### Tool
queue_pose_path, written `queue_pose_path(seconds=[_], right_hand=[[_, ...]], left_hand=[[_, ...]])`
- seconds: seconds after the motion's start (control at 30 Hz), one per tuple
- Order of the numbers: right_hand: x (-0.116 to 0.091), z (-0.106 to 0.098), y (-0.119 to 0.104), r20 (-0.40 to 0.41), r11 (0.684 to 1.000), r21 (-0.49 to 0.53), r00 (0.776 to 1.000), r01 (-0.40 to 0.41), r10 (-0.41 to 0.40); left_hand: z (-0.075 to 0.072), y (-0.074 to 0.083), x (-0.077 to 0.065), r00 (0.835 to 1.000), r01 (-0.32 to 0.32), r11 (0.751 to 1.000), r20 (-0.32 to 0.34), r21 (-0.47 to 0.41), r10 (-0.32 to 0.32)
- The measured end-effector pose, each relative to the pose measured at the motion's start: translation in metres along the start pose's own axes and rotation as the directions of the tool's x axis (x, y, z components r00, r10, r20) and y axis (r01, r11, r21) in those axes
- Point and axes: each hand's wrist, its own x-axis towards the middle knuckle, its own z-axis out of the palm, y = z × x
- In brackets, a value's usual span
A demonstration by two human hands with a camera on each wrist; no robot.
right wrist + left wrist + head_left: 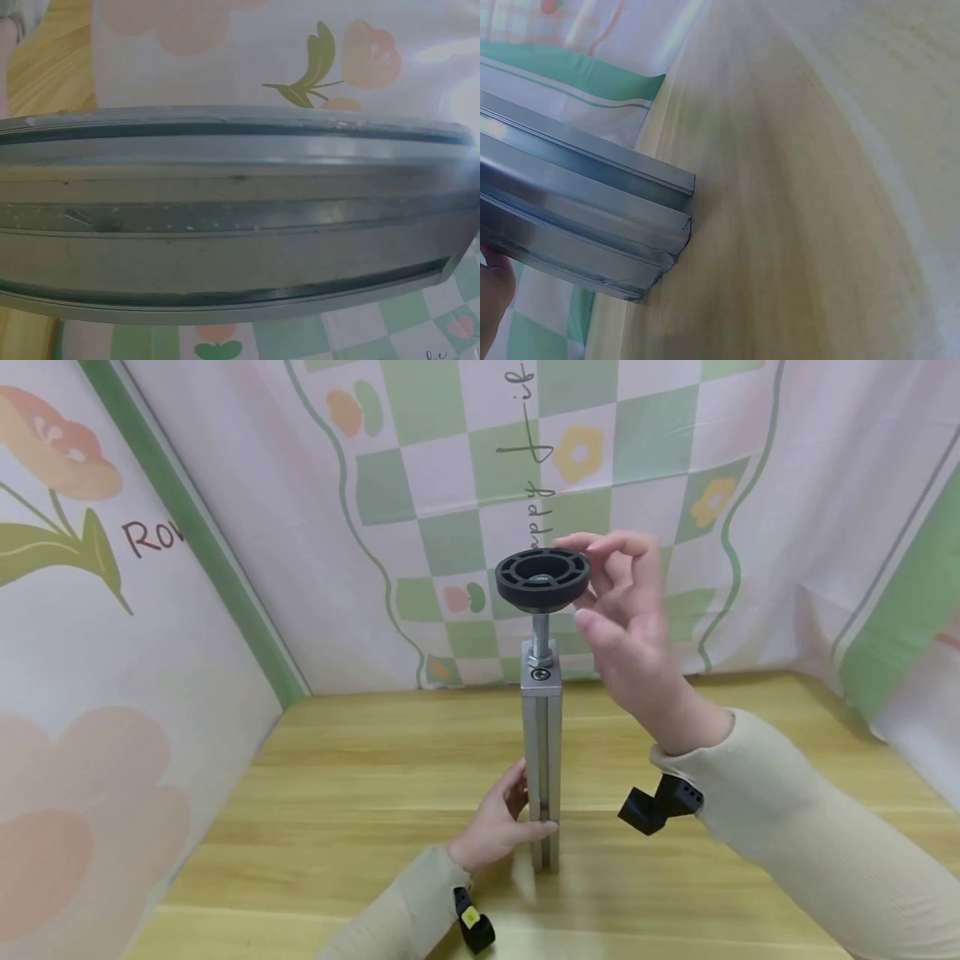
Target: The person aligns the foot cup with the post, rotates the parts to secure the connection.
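An upright aluminium profile [542, 752] with grooved sides stands at the middle of the table. A threaded stud [540, 635] with a hex nut [539, 658] rises from its top plate, carrying a round black levelling foot [543, 595]. My left hand [495, 827] grips the profile low down, thumb across the near face. Beside the foot's right edge is my right hand [630, 610], its fingers bent loosely near the rim and its thumb apart from it. In the left wrist view the profile's lower end [660, 225] meets the wooden surface. The profile's side [225, 187] fills the right wrist view.
The wood-grain table [360, 760] reaches back to a patterned curtain [442, 535]. Another printed curtain [112, 635] hangs along the left. Black camera mounts [660, 806] sit on both wrists.
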Motion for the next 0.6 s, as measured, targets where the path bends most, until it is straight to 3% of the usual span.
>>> queue_pose_path(seconds=[0.1,0.2,0.27,0.33,0.43,0.5,0.6], right_hand=[[0.004,-0.004,0.001,-0.024,0.994,0.106,0.999,-0.038,0.041],[0.011,-0.006,0.002,0.035,0.964,0.206,0.986,-0.167,0.164],[0.017,-0.008,0.003,0.119,0.923,0.247,0.954,-0.295,0.273],[0.022,-0.01,0.004,0.214,0.872,0.266,0.907,-0.412,0.363],[0.029,-0.014,0.006,0.334,0.808,0.262,0.835,-0.528,0.437],[0.032,-0.015,0.007,0.384,0.782,0.274,0.809,-0.56,0.445],[0.033,-0.016,0.008,0.422,0.758,0.308,0.797,-0.575,0.433]], left_hand=[[0.0,0.0,0.0,1.0,0.001,1.0,0.001,-0.001,-0.001],[0.0,0.001,0.0,1.0,0.002,1.0,0.0,0.001,-0.002],[-0.001,0.001,0.001,1.0,0.004,1.0,0.001,0.001,-0.004],[-0.001,0.0,0.001,1.0,0.002,1.0,0.001,0.0,-0.002],[-0.001,-0.001,0.002,1.0,0.007,1.0,0.001,-0.004,-0.007],[-0.001,-0.001,0.002,1.0,0.014,1.0,-0.004,-0.009,-0.014],[0.0,-0.001,0.002,1.0,0.022,1.0,-0.008,-0.015,-0.023]])
